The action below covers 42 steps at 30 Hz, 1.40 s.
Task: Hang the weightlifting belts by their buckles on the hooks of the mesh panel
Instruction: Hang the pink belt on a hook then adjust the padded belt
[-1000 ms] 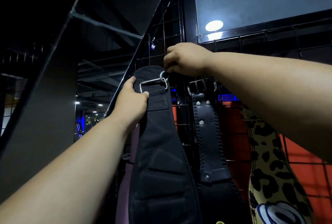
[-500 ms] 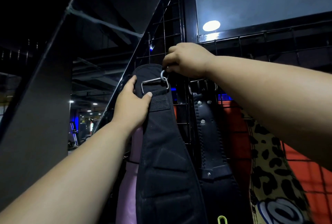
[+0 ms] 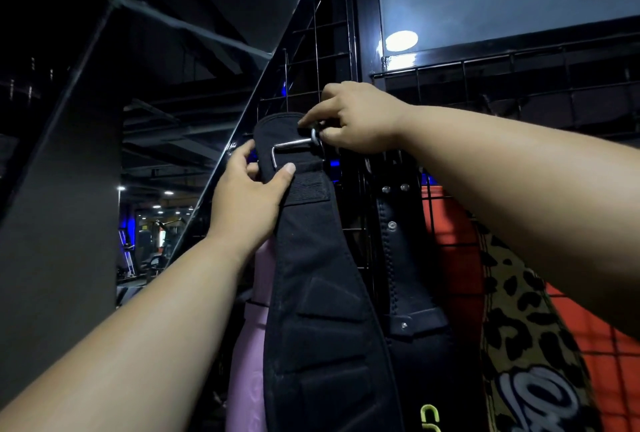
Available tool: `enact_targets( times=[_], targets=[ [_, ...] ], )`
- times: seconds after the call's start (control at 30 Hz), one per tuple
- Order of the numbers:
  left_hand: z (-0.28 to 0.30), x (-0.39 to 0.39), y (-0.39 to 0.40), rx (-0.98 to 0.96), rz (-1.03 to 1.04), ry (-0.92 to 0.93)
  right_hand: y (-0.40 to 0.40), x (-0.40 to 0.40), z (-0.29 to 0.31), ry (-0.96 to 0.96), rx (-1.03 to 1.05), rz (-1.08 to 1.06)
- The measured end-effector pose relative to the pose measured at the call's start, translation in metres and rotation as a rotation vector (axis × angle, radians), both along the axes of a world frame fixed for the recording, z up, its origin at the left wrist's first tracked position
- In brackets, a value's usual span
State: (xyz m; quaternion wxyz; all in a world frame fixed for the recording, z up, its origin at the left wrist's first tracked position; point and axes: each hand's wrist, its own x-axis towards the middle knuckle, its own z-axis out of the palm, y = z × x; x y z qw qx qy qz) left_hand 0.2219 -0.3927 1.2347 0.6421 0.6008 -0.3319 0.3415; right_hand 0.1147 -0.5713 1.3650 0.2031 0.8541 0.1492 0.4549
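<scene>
Black padded nylon belt held high against black wire mesh panel. Silver metal buckle pinched by right hand fingers, steered hookward; strap gripped, steadied by left hand. Hook hidden.

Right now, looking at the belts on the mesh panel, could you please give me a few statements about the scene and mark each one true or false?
1. The right hand pinches the metal buckle at the top of the black fabric belt. True.
2. The left hand hangs free of the belt. False: it grips the black fabric belt just below the buckle.
3. A leopard-print belt hangs furthest right. True.
4. The black leather belt hangs left of the fabric belt. False: it hangs on its right.
5. A pink belt shows behind the fabric belt's left edge. True.
</scene>
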Motion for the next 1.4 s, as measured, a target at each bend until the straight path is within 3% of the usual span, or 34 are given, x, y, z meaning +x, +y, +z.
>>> enact_targets(
  times=[1.0, 1.4],
  targets=[
    [0.0, 0.013, 0.0, 0.098, -0.095, -0.021, 0.001, -0.018, -0.008, -0.029, 0.025, -0.082],
    [-0.013, -0.024, 0.005, 0.015, -0.029, -0.039, 0.01, -0.022, -0.02, -0.083, -0.032, -0.109]
  ],
)
